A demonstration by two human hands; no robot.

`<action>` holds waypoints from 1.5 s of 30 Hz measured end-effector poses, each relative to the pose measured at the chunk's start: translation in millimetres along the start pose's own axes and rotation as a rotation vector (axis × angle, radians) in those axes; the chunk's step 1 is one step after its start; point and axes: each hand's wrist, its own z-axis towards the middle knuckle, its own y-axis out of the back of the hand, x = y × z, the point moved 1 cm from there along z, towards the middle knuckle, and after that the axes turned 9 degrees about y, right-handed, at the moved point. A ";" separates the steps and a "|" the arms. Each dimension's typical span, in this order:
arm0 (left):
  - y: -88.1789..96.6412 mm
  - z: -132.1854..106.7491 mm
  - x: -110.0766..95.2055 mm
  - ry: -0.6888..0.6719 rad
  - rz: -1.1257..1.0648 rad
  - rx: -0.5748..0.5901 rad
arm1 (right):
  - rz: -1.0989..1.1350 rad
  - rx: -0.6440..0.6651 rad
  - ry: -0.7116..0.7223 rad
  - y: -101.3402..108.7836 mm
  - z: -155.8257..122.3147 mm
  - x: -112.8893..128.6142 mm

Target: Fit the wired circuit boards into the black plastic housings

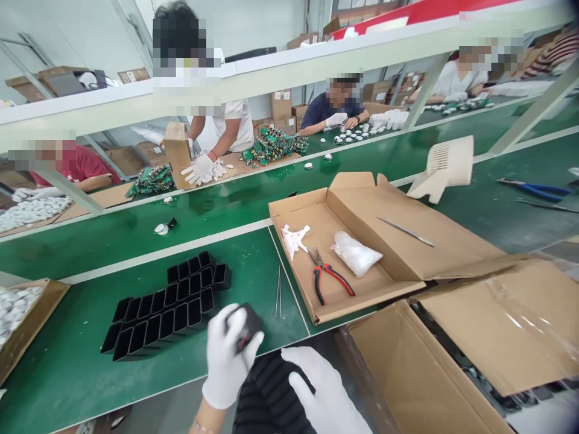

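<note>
My left hand [224, 361], in a white glove, is closed around a small black plastic casing [251, 324] at the front edge of the green bench. Part of the casing is hidden by the fingers, and a small red spot shows on it. My right hand [323, 386], also gloved, is over my lap with thumb and fingers apart and nothing seen in it. Left of my left hand, several open-topped black casings [167, 319] stand in close rows. A pair of tweezers [278, 295] lies to the right of the held casing.
A shallow cardboard box [312, 301] holds red-handled pliers [335, 280] and a white plastic bag [357, 253]; a metal tool [407, 232] lies on its flap. A larger carton [398, 361] stands at right. Beyond are a cream plastic blower-like piece [450, 163] and co-workers across a green belt [226, 208].
</note>
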 end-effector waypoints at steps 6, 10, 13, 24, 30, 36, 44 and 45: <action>3.7 10.4 -30.2 0.730 -0.691 0.242 | 0.152 0.027 -0.087 -0.4 -2.2 0.0; 26.4 14.1 -67.4 0.843 -1.238 0.313 | 0.215 -0.023 -0.108 1.8 1.0 4.3; 31.8 14.9 -87.0 1.114 -1.564 0.387 | 0.230 -0.031 -0.071 4.5 3.4 9.3; 34.4 0.3 -83.0 0.650 -0.906 0.282 | 0.719 -0.188 -0.142 11.9 -1.8 3.8; 44.2 -2.3 -68.2 -0.020 -0.352 0.246 | 0.961 -0.284 -0.025 58.9 22.8 32.8; 40.7 -0.2 -70.4 -0.184 -0.218 0.162 | 0.403 -0.062 0.027 91.9 33.1 82.8; 29.5 -5.0 -70.8 -0.388 0.042 0.017 | -0.112 -0.084 0.027 91.1 33.6 100.2; 29.2 -5.5 -71.4 -0.397 0.048 0.008 | -0.154 -0.103 0.033 89.2 33.8 98.6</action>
